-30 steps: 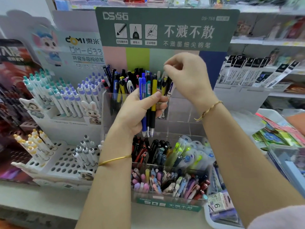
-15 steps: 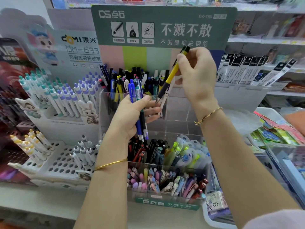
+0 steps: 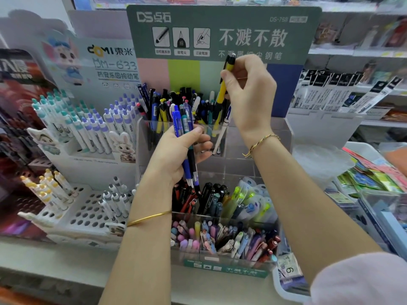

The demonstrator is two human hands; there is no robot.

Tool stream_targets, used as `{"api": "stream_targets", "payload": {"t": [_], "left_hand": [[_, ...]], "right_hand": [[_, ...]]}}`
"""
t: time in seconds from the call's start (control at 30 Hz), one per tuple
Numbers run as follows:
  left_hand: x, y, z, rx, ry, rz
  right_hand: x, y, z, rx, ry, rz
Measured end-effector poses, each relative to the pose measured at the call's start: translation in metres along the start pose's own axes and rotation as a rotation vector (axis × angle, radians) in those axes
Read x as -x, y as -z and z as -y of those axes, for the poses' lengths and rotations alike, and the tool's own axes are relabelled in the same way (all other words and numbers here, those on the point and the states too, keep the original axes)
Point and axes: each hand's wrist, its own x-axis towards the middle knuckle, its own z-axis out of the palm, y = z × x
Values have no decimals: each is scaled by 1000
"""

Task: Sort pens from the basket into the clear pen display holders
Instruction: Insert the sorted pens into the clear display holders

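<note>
My right hand [image 3: 248, 91] is pinching a yellow pen [image 3: 222, 93] near its top, holding it almost upright, tip among the pens in the clear pen display holder's [image 3: 283, 137] back tier; my left hand [image 3: 176, 155] is gripping a bunch of blue pens [image 3: 181, 126] just in front

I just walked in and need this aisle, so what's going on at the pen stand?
A person is filling the clear display holder with pens. The right hand pinches a yellow pen near its top, point down at the crowded top compartment. The left hand grips a small bunch of blue pens in front of it. The lower compartments already hold pens.
</note>
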Motion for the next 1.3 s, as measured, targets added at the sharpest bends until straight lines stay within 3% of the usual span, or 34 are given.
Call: {"api": "stream_targets", "payload": {"t": [0.2,0.47,0.67,1.0,1.17,1.3], "left_hand": [[0,4,-3,10,6,13],[-2,-3,-6,5,-5,50],[-3,-22,-1,-11,8,84],[-6,-37,1,-33,16,97],[-8,-43,1,-43,-4,95],[-7,-49,1,-57,-3,104]], "right_hand": [[-14,5,-3,99,-24,84],[-7,24,4,-58,-41,-146],[-14,57,-18,-211,-360,-170],[-14,67,-26,-351,-561,-95],[-8,61,-14,-840,-913,0],[-4,61,-17,-951,-1037,79]]}}
